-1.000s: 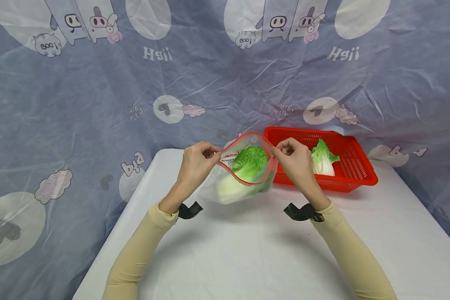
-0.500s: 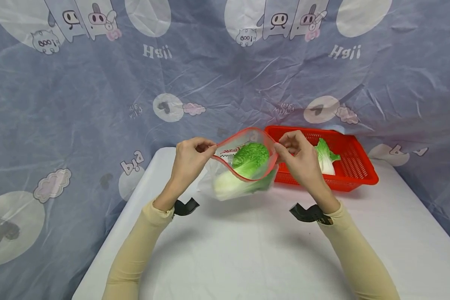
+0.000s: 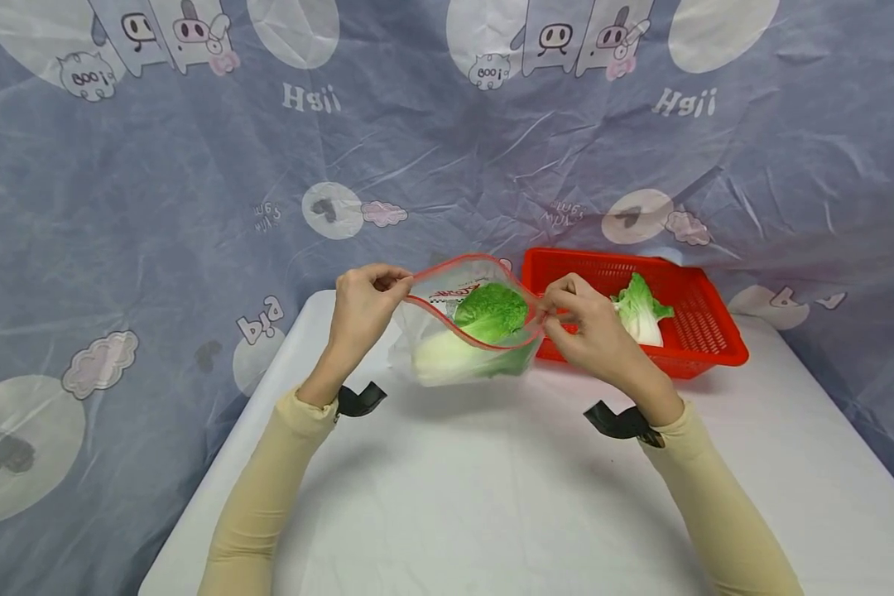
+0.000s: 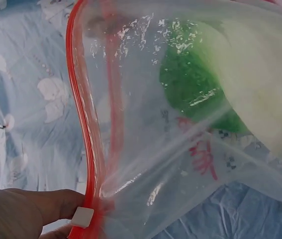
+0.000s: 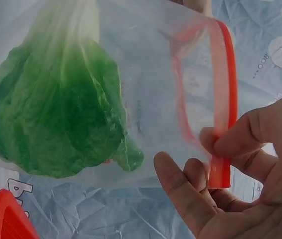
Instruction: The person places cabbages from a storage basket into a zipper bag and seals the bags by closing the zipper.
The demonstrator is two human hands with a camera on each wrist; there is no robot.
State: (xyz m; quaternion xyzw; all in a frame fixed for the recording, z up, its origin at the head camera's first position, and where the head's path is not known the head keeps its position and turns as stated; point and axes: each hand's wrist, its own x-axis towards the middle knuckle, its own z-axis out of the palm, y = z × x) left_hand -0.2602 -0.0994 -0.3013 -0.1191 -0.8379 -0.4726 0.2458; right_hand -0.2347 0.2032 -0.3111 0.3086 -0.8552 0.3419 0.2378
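A clear zip bag (image 3: 410, 343) with a red-edged mouth hangs above the table between both hands, its mouth spread wide. Inside lies a head of napa cabbage (image 3: 494, 310), green leaves toward the right and pale stem toward the left. My left hand (image 3: 365, 308) pinches the left corner of the mouth, where a white slider (image 4: 82, 217) shows in the left wrist view. At the opposite corner my right hand (image 3: 584, 327) pinches the red strip between thumb and finger; in the right wrist view the cabbage leaves (image 5: 56, 114) show through the plastic.
Behind the right hand a red plastic basket (image 3: 704, 319) stands at the back right of the white table (image 3: 447, 497). It holds another piece of napa cabbage (image 3: 643, 313). A patterned blue-grey cloth (image 3: 432, 157) hangs behind and beside the table.
The left hand has moved left and slightly up, the bag shifting left with it. The right hand first rose and moved right, then lowered again and changed its hold on the corner.
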